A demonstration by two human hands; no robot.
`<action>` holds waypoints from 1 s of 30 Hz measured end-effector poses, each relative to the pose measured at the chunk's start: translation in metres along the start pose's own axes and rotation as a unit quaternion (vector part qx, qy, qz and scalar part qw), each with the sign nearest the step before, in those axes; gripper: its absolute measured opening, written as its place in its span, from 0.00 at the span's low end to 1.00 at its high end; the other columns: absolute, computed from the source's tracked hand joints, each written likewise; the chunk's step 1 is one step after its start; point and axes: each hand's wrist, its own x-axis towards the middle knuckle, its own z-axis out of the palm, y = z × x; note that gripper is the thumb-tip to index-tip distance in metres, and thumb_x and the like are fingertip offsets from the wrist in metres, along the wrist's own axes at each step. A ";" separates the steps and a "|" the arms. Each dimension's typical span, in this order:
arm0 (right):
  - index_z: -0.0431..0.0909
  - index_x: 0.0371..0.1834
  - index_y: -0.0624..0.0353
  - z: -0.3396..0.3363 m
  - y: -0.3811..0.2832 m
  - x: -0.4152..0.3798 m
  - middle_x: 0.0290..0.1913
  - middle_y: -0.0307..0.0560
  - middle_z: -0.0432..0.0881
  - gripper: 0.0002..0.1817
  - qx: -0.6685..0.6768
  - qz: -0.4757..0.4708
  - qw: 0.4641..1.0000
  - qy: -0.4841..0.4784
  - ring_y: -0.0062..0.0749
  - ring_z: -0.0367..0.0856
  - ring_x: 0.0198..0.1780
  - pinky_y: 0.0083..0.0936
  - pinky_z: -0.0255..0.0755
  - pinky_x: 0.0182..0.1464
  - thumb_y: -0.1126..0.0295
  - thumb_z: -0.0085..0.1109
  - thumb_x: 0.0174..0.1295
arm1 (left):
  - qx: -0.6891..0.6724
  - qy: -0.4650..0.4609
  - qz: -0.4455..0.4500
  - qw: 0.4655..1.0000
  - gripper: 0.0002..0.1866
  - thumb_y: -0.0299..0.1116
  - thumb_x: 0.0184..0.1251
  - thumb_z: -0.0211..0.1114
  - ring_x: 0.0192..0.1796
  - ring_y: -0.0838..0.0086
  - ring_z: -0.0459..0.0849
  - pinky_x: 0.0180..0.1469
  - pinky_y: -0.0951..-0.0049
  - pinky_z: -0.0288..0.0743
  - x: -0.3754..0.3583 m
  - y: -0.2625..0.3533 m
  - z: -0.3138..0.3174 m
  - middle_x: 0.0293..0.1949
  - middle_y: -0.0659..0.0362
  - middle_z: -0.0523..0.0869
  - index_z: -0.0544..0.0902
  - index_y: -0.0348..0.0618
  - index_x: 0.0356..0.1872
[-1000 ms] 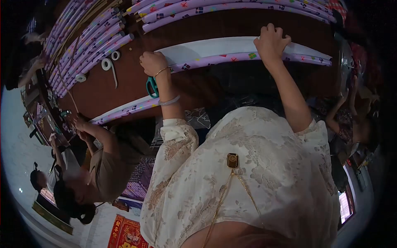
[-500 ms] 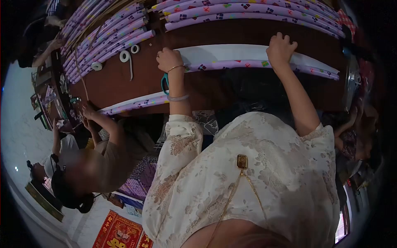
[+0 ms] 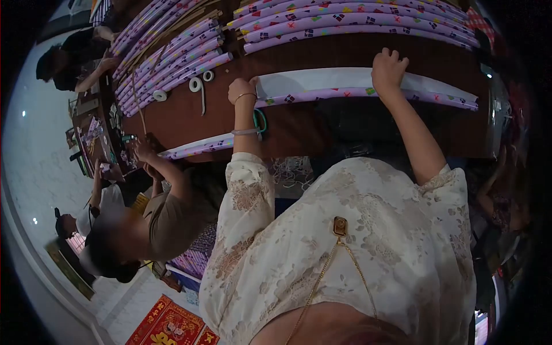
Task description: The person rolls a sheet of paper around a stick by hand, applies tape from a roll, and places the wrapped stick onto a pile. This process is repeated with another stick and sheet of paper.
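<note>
A long strip of purple patterned wrapping paper (image 3: 345,92) lies on the table in front of me, its white underside (image 3: 328,77) facing up along the far side. My left hand (image 3: 242,91) is closed at the strip's left end, its thumb side against the paper. My right hand (image 3: 389,70) lies across the strip further right, fingers apart and bent at the tips, reaching past the far edge onto the brown table. Teal-handled scissors (image 3: 261,121) show beside my left wrist; their blades are hidden.
Purple patterned rolls (image 3: 356,26) are stacked along the back, with more rolls (image 3: 172,75) at the left. White tape rolls (image 3: 196,85) lie on the table (image 3: 190,118). A co-worker (image 3: 178,195) at my left handles another paper strip (image 3: 201,146). Another person (image 3: 75,60) stands at the far left.
The view has shifted, so the table's contents appear further right. My left hand is slightly more turned, and the scissors show on the other side of my wrist. My right hand stays on the paper.
</note>
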 end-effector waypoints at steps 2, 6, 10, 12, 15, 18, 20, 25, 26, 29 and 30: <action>0.79 0.33 0.57 0.001 -0.002 0.001 0.41 0.44 0.73 0.07 0.009 0.000 1.000 0.002 0.39 0.69 0.47 0.44 0.57 0.50 0.72 0.55 0.50 | -0.012 0.024 0.012 1.000 0.25 0.55 0.50 0.62 0.41 0.54 0.81 0.40 0.60 0.76 0.002 -0.001 0.005 0.37 0.46 0.82 0.82 0.39 0.33; 0.80 0.35 0.57 0.002 -0.006 0.003 0.43 0.45 0.72 0.08 0.012 0.005 1.000 -0.002 0.40 0.68 0.49 0.44 0.57 0.51 0.72 0.56 0.51 | -0.092 0.129 0.027 0.987 0.24 0.50 0.50 0.63 0.41 0.50 0.79 0.41 0.58 0.74 -0.008 -0.006 0.021 0.37 0.45 0.81 0.78 0.36 0.35; 0.80 0.37 0.57 -0.002 -0.007 0.005 0.44 0.45 0.72 0.10 0.007 0.010 1.000 -0.028 0.40 0.68 0.49 0.44 0.56 0.52 0.72 0.56 0.51 | -0.184 0.242 0.080 0.949 0.14 0.30 0.51 0.62 0.43 0.50 0.77 0.42 0.56 0.72 -0.015 -0.016 0.034 0.38 0.45 0.78 0.73 0.37 0.39; 0.80 0.39 0.57 -0.005 -0.006 0.005 0.45 0.45 0.72 0.11 0.018 0.000 0.999 -0.040 0.40 0.68 0.49 0.45 0.56 0.52 0.73 0.55 0.51 | -0.210 0.315 0.111 0.919 0.11 0.28 0.54 0.59 0.42 0.53 0.76 0.42 0.59 0.72 -0.016 -0.011 0.032 0.39 0.46 0.75 0.72 0.38 0.38; 0.79 0.38 0.57 -0.006 -0.007 0.005 0.44 0.44 0.73 0.11 0.012 0.000 1.000 -0.026 0.40 0.68 0.49 0.44 0.57 0.52 0.73 0.55 0.50 | -0.247 0.496 0.130 0.822 0.08 0.24 0.57 0.54 0.42 0.55 0.74 0.43 0.61 0.70 -0.037 0.008 0.017 0.40 0.49 0.71 0.71 0.38 0.38; 0.79 0.36 0.57 0.001 -0.011 0.008 0.43 0.44 0.73 0.10 0.020 0.004 1.000 -0.013 0.40 0.68 0.49 0.44 0.57 0.52 0.72 0.55 0.50 | -0.338 0.561 0.205 0.728 0.11 0.18 0.53 0.51 0.41 0.55 0.71 0.46 0.61 0.66 -0.076 0.041 0.010 0.36 0.51 0.71 0.71 0.38 0.38; 0.79 0.36 0.57 -0.002 -0.011 0.008 0.43 0.45 0.73 0.09 0.018 -0.002 1.000 -0.010 0.40 0.68 0.48 0.44 0.57 0.51 0.72 0.55 0.51 | -0.351 0.369 0.441 0.739 0.12 0.17 0.47 0.54 0.42 0.55 0.71 0.47 0.61 0.64 -0.094 0.065 0.023 0.34 0.51 0.74 0.73 0.40 0.35; 0.79 0.34 0.57 -0.006 -0.010 0.007 0.41 0.45 0.73 0.08 0.006 -0.005 1.000 -0.006 0.39 0.69 0.47 0.43 0.59 0.50 0.72 0.54 0.51 | -0.334 0.116 0.517 0.780 0.09 0.19 0.47 0.56 0.41 0.56 0.76 0.42 0.63 0.71 -0.101 0.112 0.058 0.35 0.49 0.77 0.77 0.40 0.32; 0.79 0.34 0.57 -0.007 -0.011 0.005 0.41 0.44 0.73 0.08 0.003 -0.007 1.000 0.001 0.39 0.69 0.47 0.43 0.59 0.49 0.72 0.54 0.51 | -0.322 0.093 0.476 0.813 0.09 0.21 0.47 0.56 0.40 0.56 0.77 0.41 0.63 0.72 -0.099 0.113 0.063 0.35 0.49 0.78 0.77 0.40 0.33; 0.79 0.33 0.57 -0.010 -0.009 0.004 0.40 0.44 0.73 0.07 0.005 -0.002 1.000 0.009 0.39 0.69 0.47 0.43 0.60 0.48 0.73 0.55 0.50 | -0.307 0.120 0.421 0.845 0.08 0.24 0.49 0.57 0.38 0.57 0.78 0.40 0.64 0.73 -0.077 0.111 0.071 0.33 0.50 0.79 0.78 0.39 0.32; 0.80 0.32 0.57 -0.009 -0.009 0.003 0.40 0.43 0.73 0.07 0.013 -0.001 1.000 0.005 0.39 0.69 0.46 0.43 0.60 0.48 0.73 0.55 0.50 | -0.307 0.118 0.423 0.844 0.08 0.24 0.49 0.57 0.38 0.57 0.78 0.40 0.64 0.73 -0.068 0.107 0.073 0.33 0.50 0.79 0.78 0.39 0.32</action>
